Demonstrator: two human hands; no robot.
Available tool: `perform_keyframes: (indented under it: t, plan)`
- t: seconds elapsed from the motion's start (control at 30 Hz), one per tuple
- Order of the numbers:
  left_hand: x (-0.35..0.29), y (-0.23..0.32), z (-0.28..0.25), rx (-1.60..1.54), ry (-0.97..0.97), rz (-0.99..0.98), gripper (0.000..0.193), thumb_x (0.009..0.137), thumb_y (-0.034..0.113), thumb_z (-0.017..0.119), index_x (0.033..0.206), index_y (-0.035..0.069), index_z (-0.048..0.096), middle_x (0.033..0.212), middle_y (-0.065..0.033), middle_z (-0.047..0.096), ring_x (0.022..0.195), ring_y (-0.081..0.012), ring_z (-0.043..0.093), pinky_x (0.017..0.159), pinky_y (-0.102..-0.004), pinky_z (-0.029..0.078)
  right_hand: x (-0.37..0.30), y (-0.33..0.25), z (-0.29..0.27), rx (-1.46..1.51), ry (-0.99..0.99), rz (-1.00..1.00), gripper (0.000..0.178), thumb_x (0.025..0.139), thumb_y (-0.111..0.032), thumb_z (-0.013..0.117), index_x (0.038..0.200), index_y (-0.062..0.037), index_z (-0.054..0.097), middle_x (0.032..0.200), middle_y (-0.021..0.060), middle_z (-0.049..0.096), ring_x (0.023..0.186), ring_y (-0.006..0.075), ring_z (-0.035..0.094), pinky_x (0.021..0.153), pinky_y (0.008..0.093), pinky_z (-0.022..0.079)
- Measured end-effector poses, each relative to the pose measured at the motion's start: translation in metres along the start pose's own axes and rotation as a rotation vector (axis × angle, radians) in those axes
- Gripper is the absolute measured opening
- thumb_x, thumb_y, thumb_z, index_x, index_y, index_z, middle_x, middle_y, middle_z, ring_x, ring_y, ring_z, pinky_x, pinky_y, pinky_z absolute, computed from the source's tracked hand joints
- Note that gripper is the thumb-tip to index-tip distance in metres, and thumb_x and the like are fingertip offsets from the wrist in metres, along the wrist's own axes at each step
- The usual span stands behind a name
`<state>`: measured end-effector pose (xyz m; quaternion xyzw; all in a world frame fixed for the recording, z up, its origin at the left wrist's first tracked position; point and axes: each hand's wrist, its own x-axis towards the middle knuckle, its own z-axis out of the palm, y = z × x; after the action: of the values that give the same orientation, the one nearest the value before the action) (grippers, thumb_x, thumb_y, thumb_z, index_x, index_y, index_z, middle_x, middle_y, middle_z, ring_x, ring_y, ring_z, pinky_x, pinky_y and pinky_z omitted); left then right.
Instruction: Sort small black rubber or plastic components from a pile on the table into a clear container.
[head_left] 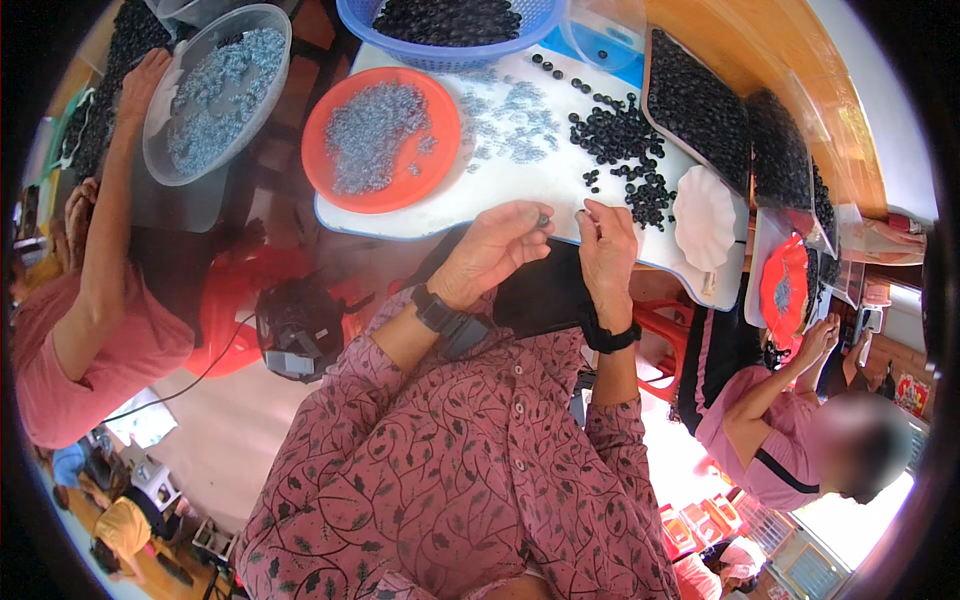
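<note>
Blk round pc [543, 221]: pinched btwn thumb + fingertips of L hand [495, 252], just off near R side of red plate [440, 120]. Dark watch-like band [438, 312] on L wrist. R hand [608, 255]: farther R of plate, apart from L hand, thumb + index bent close tog.; can't tell if gripping sth small. Blk wristband [608, 338] there too.

On plate: heap of sm. clear-bluish pcs [372, 140]. Under plate: white board [485, 195]. Just R of plate: loose clear pcs [515, 120], spread thin. Farther R of plate: loose blk pcs [618, 135], partly clumped; beyond, still R, white scalloped dish [703, 218] & big blk heap [695, 100].

Past far side of plate, a bit R: blue basket [450, 58] w/ more blk pcs inside. L of plate: clear bowl [157, 130] w/ bluish pcs, co-worker's arm [100, 240] alongside. Well R of plate: 2nd co-worker [755, 420], pink top, hands close tog.
</note>
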<state>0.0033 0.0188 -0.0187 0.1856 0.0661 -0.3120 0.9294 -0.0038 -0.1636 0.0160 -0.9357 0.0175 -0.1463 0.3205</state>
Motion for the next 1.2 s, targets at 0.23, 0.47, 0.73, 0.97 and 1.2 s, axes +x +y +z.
perform_keyframes:
  t: [0.23,0.47,0.73,0.97,1.2]
  plan:
    - [-0.001,0.003,0.004,-0.011,-0.028,-0.005,0.027,0.097,0.016,0.058,0.116,-0.004,0.059,0.098,-0.0087,0.065,0.081,-0.0112,0.065,0.078,-0.0288,0.057,0.003,0.013,0.004,-0.142,0.0,-0.105,0.016,0.084,-0.003,0.065,0.1,-0.0045,0.065,0.086,0.0147,0.059,0.072,0.0332,0.061,0.064,0.0395,0.05]
    - [-0.002,0.0,0.002,0.042,-0.026,0.006,0.028,0.097,0.017,0.058,0.117,-0.004,0.06,0.098,-0.0072,0.065,0.081,-0.0105,0.064,0.078,-0.0282,0.057,-0.007,-0.003,-0.005,0.647,-0.135,0.343,0.015,0.092,-0.009,0.063,0.103,0.0014,0.061,0.087,0.0043,0.063,0.072,0.0111,0.058,0.063,0.0246,0.048]
    - [-0.001,-0.005,0.022,0.055,-0.046,0.001,0.026,0.098,0.016,0.056,0.116,-0.003,0.062,0.098,-0.0063,0.066,0.079,-0.0098,0.064,0.076,-0.0263,0.057,-0.013,-0.015,-0.012,1.13,-0.173,0.448,0.021,0.094,-0.007,0.062,0.112,0.0034,0.061,0.089,0.0031,0.064,0.074,0.0074,0.057,0.066,0.0205,0.046]
    - [-0.003,-0.004,0.031,0.084,-0.034,0.013,0.025,0.098,0.014,0.056,0.115,-0.004,0.061,0.096,-0.0069,0.066,0.079,-0.0112,0.064,0.074,-0.0263,0.058,-0.019,-0.019,-0.019,1.217,-0.146,0.396,0.018,0.092,-0.004,0.063,0.108,0.0032,0.063,0.095,0.0047,0.064,0.077,0.0092,0.057,0.068,0.0216,0.046]
    - [-0.005,-0.006,0.044,0.118,-0.03,0.029,0.025,0.098,0.014,0.056,0.114,-0.004,0.061,0.093,-0.0065,0.065,0.077,-0.011,0.064,0.073,-0.0254,0.058,-0.021,-0.032,-0.025,1.099,-0.064,0.261,0.009,0.089,0.0,0.065,0.098,0.001,0.065,0.097,0.0031,0.062,0.079,0.009,0.056,0.07,0.0214,0.045]
